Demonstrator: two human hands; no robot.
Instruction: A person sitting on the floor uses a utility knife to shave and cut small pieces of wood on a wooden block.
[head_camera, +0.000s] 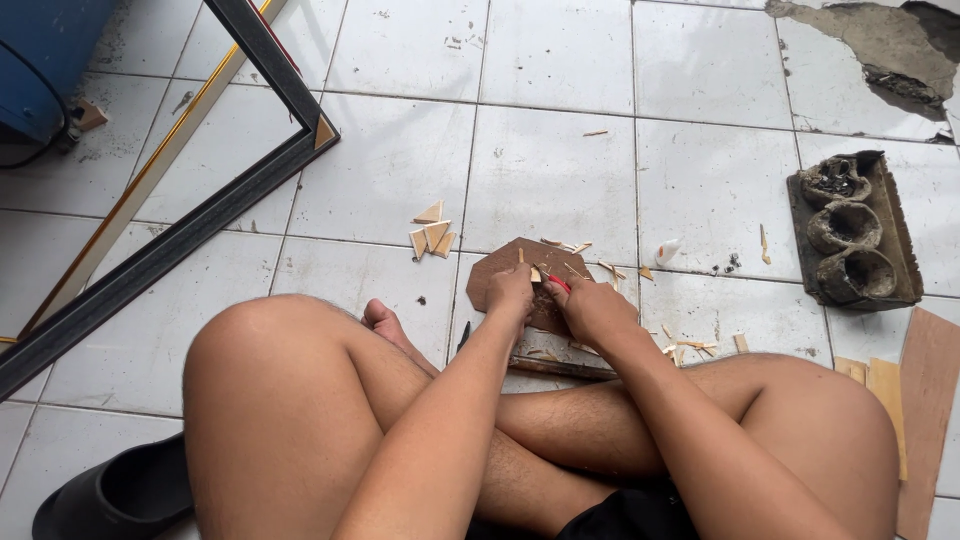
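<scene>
The brown board (520, 268), a thin flat many-sided panel, lay on the white tiled floor (550, 160) just ahead of the person's crossed legs, with its near edge hidden under both hands. It looked stiff and light, probably thin hardboard or plywood, so it would likely slide on the smooth tile unless pressed down, and it would be best held flat by its edges or pinned from above. Its corners seemed the parts most apt to chip.

The left hand (510, 290) rested on the board's near left part, fingers curled down onto it; whether that grip pinched something small could not be told. The right hand (590, 305) sat just beside it, touching the board, its grip closed on a small red-handled tool (560, 284) whose tip met the surface between the 2 hands.

Slim wood slivers (575, 247) lay on and around the board, light and brittle by the look of them. A cluster of 4 pale triangular offcuts (432, 232) sat near the board's left. A small white bottle (667, 251) lay to the right. Farther right stood a dark mould tray (855, 235) with 3 hollows, and well to the left a black and gold frame (200, 215) leaned across the tiles.
</scene>
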